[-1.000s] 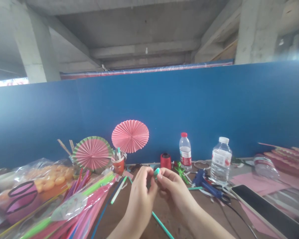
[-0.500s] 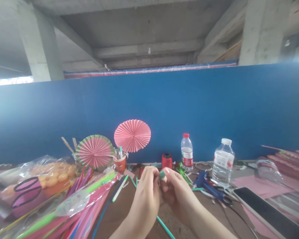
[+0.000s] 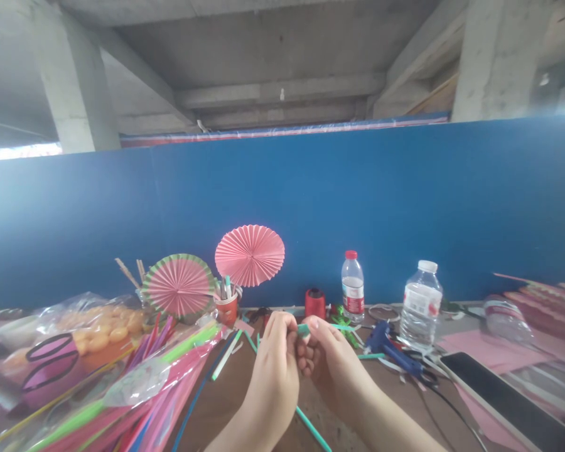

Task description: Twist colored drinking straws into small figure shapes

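Both hands meet above the brown table, low in the middle of the head view. A small rolled green strip (image 3: 303, 329) sits between their fingertips. My left hand (image 3: 277, 358) is closed, its thumb and curled fingers against the left side of the roll. My right hand (image 3: 332, 355) pinches the roll from the right with curled fingers, and a thin green end sticks out behind it. Another green strip (image 3: 313, 429) lies on the table below the hands. The fingers partly hide the roll.
Pink paper fans (image 3: 250, 255) and a pen cup (image 3: 226, 310) stand behind at left, near bagged coloured strips (image 3: 136, 383). At right are water bottles (image 3: 421, 307), a blue glue gun (image 3: 395, 355) and a phone (image 3: 503, 395). A red spool (image 3: 315, 304) stands behind the hands.
The green roll has shifted slightly left and turned between the fingertips. A thin green end now shows beyond my right hand. Both hands stay nearly in place.
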A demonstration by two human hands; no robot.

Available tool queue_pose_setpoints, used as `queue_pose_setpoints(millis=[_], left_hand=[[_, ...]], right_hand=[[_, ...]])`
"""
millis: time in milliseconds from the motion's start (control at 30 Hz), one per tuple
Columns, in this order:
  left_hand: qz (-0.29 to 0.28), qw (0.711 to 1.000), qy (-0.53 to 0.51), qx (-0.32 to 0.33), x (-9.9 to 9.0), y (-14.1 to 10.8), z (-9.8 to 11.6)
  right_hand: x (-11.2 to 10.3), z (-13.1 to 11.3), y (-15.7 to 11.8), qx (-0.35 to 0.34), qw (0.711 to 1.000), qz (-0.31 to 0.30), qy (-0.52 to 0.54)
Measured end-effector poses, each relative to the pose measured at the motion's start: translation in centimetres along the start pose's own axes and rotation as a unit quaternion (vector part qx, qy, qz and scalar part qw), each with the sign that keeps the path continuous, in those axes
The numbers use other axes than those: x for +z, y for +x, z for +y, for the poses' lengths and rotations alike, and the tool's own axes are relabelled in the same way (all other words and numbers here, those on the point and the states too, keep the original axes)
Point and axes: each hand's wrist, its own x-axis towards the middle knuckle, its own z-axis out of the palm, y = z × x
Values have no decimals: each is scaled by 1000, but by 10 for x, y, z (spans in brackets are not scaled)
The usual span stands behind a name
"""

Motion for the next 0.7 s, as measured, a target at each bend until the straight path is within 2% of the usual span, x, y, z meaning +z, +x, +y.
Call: queue_pose_setpoints(millis=[400,700], left_hand=[[7,1000,11,-3,-1,2,2],[7,999,29,11,0,0,2]], right_hand=[[-5,1,0,7,1000,-1,-1],[-2,0,0,-20,999,-4,26]])
